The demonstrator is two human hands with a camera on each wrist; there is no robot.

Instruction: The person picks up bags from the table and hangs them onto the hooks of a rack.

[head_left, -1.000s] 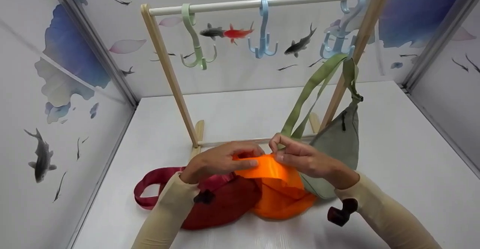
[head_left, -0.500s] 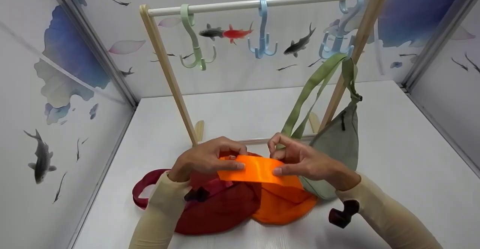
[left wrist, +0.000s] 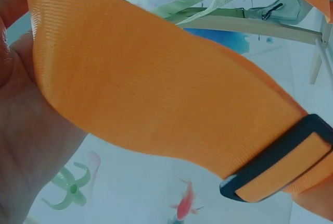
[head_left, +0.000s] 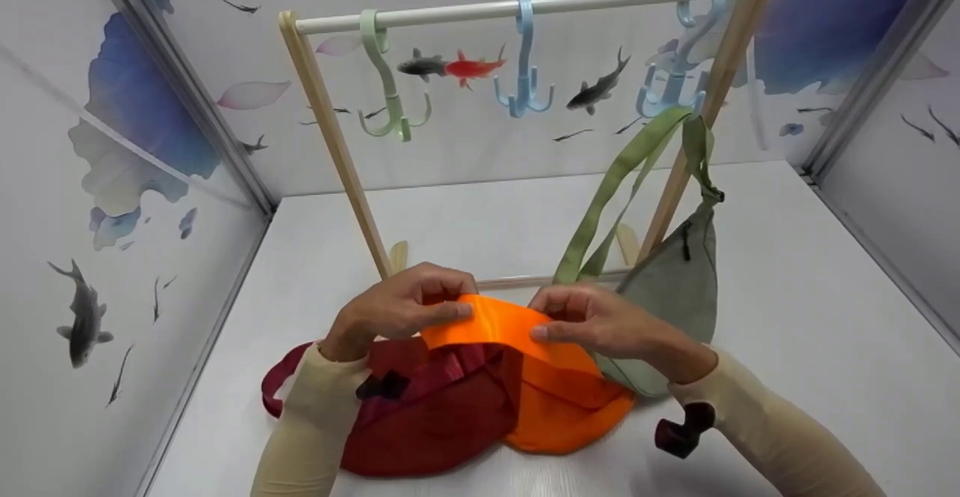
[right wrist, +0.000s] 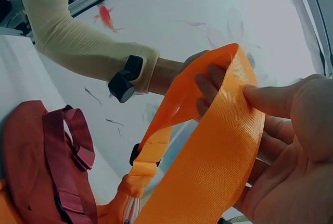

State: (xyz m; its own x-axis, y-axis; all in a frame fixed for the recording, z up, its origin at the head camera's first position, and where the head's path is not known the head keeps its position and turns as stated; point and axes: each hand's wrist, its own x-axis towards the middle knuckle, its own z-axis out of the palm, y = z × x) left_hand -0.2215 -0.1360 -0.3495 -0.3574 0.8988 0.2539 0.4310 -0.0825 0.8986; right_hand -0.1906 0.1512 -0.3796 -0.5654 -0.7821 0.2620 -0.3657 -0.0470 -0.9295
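Note:
An orange waist bag [head_left: 574,426] lies on the table with its wide strap [head_left: 499,324] raised in a loop. My left hand [head_left: 405,303] pinches the strap between thumb and fingers on the left side. On the right side my right hand [head_left: 604,323] also pinches it, thumb in front and fingers behind. A black slider buckle [left wrist: 268,152] on the strap shows in the left wrist view. Beside the orange bag and partly over it lies a dark red waist bag [head_left: 442,433], its maroon strap [right wrist: 60,156] looped on top.
Behind the bags stands a wooden rack with a white rod [head_left: 450,13]. On the rod hang a green hook [head_left: 391,100], a middle blue hook [head_left: 525,70] and a right blue hook [head_left: 675,70]. A grey-green bag [head_left: 679,287] hangs from the right hook, its lower end near the table.
My left hand has moved left along the strap, and my right thumb has shifted left. The orange strap is now stretched between both hands. The red bag has slid slightly left and nearer.

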